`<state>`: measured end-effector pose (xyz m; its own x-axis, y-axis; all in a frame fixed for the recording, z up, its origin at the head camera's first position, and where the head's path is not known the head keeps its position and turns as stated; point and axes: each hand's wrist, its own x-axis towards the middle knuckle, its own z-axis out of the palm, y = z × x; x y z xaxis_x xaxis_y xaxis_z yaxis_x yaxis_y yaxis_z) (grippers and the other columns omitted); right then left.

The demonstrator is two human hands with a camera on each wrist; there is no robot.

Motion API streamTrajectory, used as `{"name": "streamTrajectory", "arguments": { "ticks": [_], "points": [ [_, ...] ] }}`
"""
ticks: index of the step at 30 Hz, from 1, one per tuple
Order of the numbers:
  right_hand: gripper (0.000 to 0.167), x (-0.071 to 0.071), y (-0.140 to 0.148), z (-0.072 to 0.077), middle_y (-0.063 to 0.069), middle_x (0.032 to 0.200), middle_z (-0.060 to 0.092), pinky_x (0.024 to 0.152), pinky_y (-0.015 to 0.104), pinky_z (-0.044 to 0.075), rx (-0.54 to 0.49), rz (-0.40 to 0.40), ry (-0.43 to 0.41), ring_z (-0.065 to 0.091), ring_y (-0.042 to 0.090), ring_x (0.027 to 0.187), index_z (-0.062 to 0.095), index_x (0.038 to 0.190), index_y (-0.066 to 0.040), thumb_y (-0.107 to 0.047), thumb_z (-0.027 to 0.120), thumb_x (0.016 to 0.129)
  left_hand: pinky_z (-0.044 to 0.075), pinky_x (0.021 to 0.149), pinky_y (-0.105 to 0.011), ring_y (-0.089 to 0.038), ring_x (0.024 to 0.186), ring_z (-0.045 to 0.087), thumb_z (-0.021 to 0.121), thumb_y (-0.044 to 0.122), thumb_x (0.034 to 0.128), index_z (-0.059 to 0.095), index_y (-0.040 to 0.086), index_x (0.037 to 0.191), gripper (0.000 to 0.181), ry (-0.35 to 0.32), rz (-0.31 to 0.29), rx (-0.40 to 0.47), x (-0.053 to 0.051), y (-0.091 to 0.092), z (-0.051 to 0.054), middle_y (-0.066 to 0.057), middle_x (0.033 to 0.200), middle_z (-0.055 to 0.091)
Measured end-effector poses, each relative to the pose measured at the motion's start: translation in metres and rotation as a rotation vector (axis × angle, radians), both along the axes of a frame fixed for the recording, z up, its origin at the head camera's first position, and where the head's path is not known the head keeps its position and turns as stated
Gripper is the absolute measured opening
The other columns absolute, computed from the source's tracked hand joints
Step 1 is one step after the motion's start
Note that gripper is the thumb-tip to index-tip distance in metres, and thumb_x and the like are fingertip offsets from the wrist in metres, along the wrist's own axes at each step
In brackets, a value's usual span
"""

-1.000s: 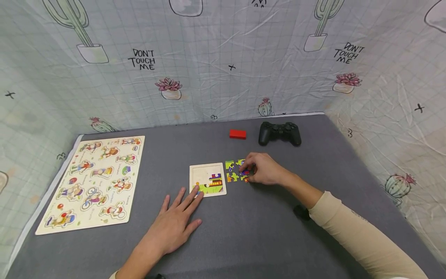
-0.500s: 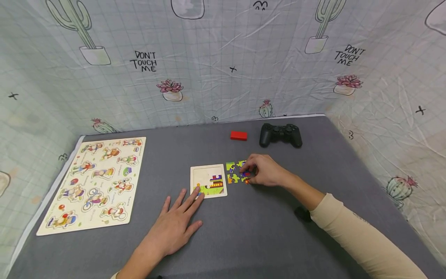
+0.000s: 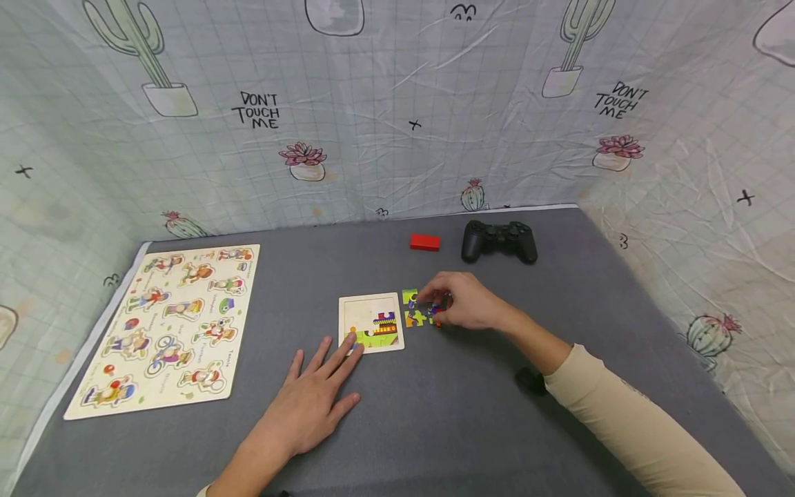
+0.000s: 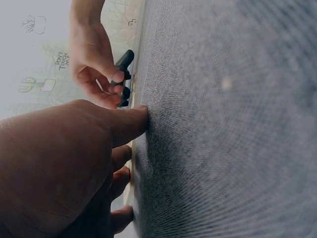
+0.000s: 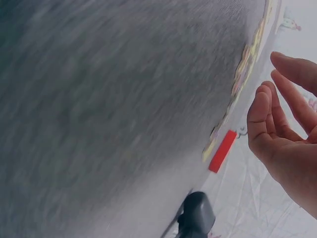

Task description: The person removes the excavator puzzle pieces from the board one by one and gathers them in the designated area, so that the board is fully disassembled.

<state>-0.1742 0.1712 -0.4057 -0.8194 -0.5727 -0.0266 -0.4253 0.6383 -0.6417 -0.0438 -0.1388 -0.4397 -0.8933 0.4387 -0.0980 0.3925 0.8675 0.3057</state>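
Observation:
A small wooden jigsaw tray [image 3: 359,312] lies mid-table, with joined pieces [image 3: 381,337] along its bottom and right side. My left hand [image 3: 307,408] lies flat with fingers spread, its fingertips on the tray's lower left corner. Just right of the tray are several loose puzzle pieces [image 3: 414,318], some hidden by my right hand [image 3: 468,302]. That hand hovers low over them, fingers bent. In the right wrist view, a gap shows between the thumb and fingers of the right hand [image 5: 285,134], and nothing is seen in it.
A red block [image 3: 425,242] and a black game controller [image 3: 499,241] lie behind the loose pieces. At the left is a large wooden picture board [image 3: 208,290]. A printed cloth [image 3: 373,103] hangs behind the grey tabletop [image 3: 447,414] and along its sides.
My right hand has shifted slightly left over the loose pieces, now covering the upper right one. The left hand stays on the tray's corner.

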Motion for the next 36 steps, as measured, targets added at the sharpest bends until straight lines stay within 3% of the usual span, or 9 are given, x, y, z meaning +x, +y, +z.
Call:
{"name": "streamTrajectory", "arguments": {
  "ticks": [10, 19, 28, 36],
  "points": [
    [0.035, 0.003, -0.029, -0.004, 0.004, 0.107, 0.072, 0.077, 0.026, 0.053, 0.031, 0.026, -0.027, 0.064, 0.019, 0.092, 0.078, 0.120, -0.012, -0.007, 0.084, 0.086, 0.020, 0.120, -0.075, -0.038, 0.159, 0.025, 0.064, 0.047, 0.1016, 0.038, 0.023, 0.163, 0.071, 0.001, 0.002, -0.002, 0.000, 0.000, 0.000, 0.004, 0.173, 0.026],
    [0.037, 0.003, -0.053, -0.005, 0.004, 0.103, 0.070, 0.075, 0.025, 0.049, 0.053, 0.082, 0.021, 0.063, 0.020, 0.091, 0.077, 0.121, -0.012, -0.009, 0.084, 0.085, 0.019, 0.121, -0.075, -0.037, 0.159, 0.025, 0.063, 0.047, 0.1019, 0.037, 0.024, 0.164, 0.071, -0.009, 0.004, -0.002, -0.001, -0.001, -0.001, 0.004, 0.174, 0.025],
    [0.039, 0.000, -0.066, -0.006, 0.004, 0.106, 0.070, 0.074, 0.026, 0.049, 0.071, 0.105, -0.003, 0.063, 0.019, 0.093, 0.077, 0.123, -0.012, -0.004, 0.082, 0.084, 0.021, 0.120, -0.075, -0.037, 0.159, 0.027, 0.063, 0.048, 0.1017, 0.038, 0.024, 0.163, 0.071, 0.003, 0.002, -0.004, 0.000, -0.001, -0.001, 0.005, 0.173, 0.026],
    [0.040, -0.003, -0.071, -0.006, 0.004, 0.113, 0.073, 0.084, 0.030, 0.052, 0.104, 0.117, 0.002, 0.064, 0.019, 0.100, 0.077, 0.123, -0.012, -0.003, 0.082, 0.084, 0.021, 0.120, -0.075, -0.037, 0.159, 0.026, 0.063, 0.048, 0.1019, 0.038, 0.023, 0.163, 0.070, 0.003, -0.001, 0.000, 0.000, -0.001, 0.000, 0.005, 0.174, 0.025]
  ]
}}
